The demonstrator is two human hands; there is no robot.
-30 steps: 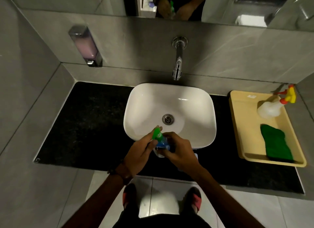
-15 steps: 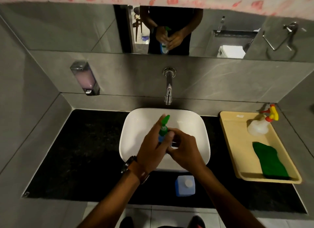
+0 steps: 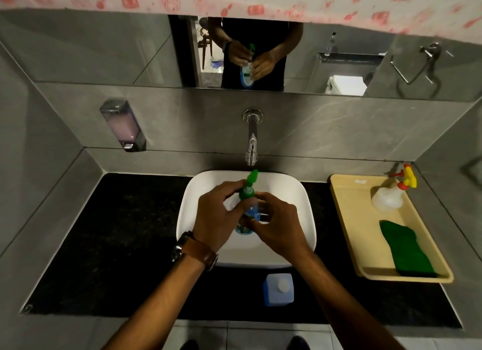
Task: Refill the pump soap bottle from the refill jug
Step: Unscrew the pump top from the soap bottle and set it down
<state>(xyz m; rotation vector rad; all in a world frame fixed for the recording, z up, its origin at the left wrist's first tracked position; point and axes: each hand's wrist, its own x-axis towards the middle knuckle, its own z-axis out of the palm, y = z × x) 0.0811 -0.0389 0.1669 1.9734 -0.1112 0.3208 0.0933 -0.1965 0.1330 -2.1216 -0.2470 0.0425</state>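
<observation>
Head: both hands (fingers curled) grip pump bottle [image 3: 247, 208].

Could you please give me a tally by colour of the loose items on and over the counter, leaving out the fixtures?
Green and blue: 1, pump soap bottle held over the sink
Blue: 1, refill jug
Green: 1, cloth
White with yellow and red trigger: 1, spray bottle
Cream: 1, tray
Total: 5

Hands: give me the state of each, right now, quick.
Left hand: fingers curled round the green pump top of the soap bottle.
Right hand: fingers gripping the soap bottle's body.
</observation>
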